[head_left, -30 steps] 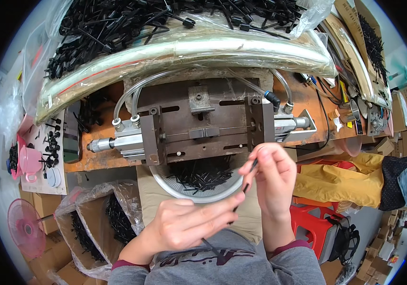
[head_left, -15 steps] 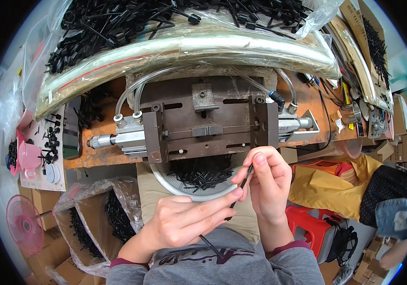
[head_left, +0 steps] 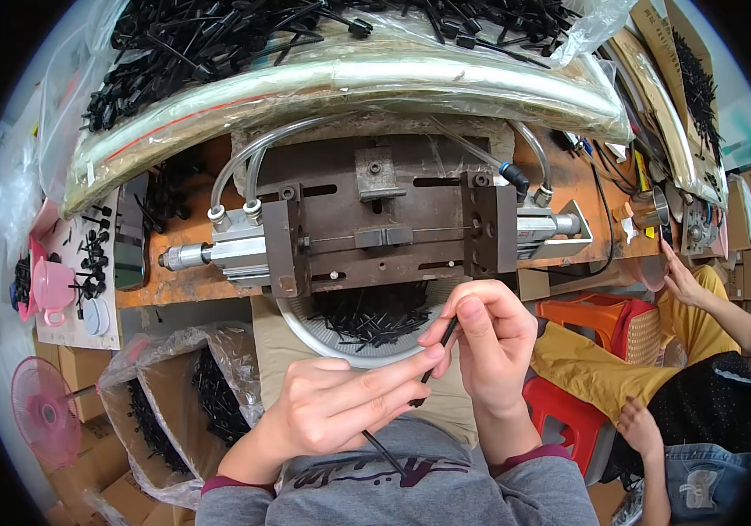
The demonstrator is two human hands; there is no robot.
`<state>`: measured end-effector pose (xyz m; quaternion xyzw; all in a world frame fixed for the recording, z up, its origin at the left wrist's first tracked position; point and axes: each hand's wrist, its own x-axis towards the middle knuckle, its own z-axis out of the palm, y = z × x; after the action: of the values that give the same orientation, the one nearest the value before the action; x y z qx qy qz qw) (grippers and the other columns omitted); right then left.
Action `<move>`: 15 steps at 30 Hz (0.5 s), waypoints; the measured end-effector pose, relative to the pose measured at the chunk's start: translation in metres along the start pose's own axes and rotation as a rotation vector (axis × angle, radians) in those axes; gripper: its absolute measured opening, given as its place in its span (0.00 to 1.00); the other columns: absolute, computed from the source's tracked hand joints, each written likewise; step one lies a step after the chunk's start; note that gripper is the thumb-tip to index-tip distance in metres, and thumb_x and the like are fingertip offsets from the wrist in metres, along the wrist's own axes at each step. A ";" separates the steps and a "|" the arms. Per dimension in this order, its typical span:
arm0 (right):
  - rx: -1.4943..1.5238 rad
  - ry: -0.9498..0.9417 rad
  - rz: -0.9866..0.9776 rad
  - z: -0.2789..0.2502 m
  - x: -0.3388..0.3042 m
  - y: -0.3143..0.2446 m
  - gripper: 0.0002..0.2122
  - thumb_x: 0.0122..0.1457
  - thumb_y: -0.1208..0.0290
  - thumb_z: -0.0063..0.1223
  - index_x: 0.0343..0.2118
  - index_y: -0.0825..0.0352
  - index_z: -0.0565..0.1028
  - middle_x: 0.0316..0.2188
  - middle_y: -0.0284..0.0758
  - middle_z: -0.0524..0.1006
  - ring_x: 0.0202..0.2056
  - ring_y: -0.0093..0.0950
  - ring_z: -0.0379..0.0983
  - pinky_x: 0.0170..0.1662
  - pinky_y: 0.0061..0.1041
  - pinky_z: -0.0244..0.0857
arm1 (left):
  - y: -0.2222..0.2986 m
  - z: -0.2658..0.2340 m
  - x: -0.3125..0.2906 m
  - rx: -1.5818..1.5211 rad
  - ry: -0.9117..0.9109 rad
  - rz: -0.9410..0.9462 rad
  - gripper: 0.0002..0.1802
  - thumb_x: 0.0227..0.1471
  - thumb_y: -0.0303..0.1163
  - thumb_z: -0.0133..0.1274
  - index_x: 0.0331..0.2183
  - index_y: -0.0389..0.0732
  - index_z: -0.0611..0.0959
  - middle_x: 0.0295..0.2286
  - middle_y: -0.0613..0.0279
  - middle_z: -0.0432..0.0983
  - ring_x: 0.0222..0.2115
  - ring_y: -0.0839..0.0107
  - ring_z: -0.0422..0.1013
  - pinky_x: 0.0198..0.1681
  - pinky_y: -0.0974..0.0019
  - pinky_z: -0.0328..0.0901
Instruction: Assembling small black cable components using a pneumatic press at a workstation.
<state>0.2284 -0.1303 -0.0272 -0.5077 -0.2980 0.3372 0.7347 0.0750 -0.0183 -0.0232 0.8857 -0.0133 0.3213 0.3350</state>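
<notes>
My right hand (head_left: 491, 351) pinches a slim black rod (head_left: 450, 334) between thumb and fingers, tilted down toward my left hand. My left hand (head_left: 340, 403) closes beside it, its fingertips meeting the rod. Another thin black stem (head_left: 384, 451) sticks out below the left fingers, so that hand grips at least one such piece; how the pieces lie inside it is hidden. Just beyond my hands, a pale round basket (head_left: 292, 324) holds many slim black pieces. Above the basket stands a brown metal fixture (head_left: 340, 188) with small blocks at its centre and a metal cylinder at each side.
Black stemmed parts (head_left: 209, 44) heap beyond a plastic-wrapped rim (head_left: 349, 83). Clear hoses (head_left: 248, 158) run to the cylinders. At left are a pink cup (head_left: 53, 287), a pink fan (head_left: 45, 412) and plastic-lined boxes (head_left: 165, 412). A co-worker in yellow trousers (head_left: 586, 368) sits at right near red stools (head_left: 559, 421).
My hands keep nearly the same hold, the right dropping slightly. At right the co-worker has come further into view, one hand now at the table edge and the other by the yellow trousers.
</notes>
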 end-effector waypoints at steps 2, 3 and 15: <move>-0.001 -0.005 0.007 -0.001 -0.001 0.001 0.11 0.68 0.68 0.45 0.34 0.74 0.70 0.24 0.42 0.76 0.22 0.25 0.76 0.16 0.17 0.67 | 0.000 -0.001 -0.001 -0.008 -0.017 -0.013 0.15 0.34 0.28 0.64 0.31 0.41 0.88 0.43 0.58 0.81 0.15 0.82 0.68 0.17 0.77 0.56; -0.001 -0.008 0.011 -0.001 -0.001 0.001 0.11 0.68 0.68 0.45 0.34 0.74 0.70 0.24 0.42 0.76 0.22 0.25 0.76 0.16 0.17 0.67 | 0.000 -0.001 -0.002 -0.013 -0.026 -0.020 0.15 0.34 0.28 0.64 0.31 0.41 0.88 0.43 0.58 0.81 0.15 0.82 0.68 0.17 0.77 0.56; -0.037 0.079 0.088 -0.008 -0.001 0.005 0.10 0.66 0.75 0.47 0.47 0.72 0.71 0.30 0.38 0.80 0.21 0.16 0.70 0.26 0.14 0.64 | -0.006 0.005 0.008 0.352 0.043 -0.184 0.14 0.38 0.26 0.63 0.33 0.39 0.84 0.47 0.58 0.78 0.16 0.77 0.69 0.18 0.73 0.61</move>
<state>0.2328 -0.1338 -0.0348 -0.5468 -0.2525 0.3431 0.7208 0.0856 -0.0152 -0.0247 0.9210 0.1311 0.3053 0.2032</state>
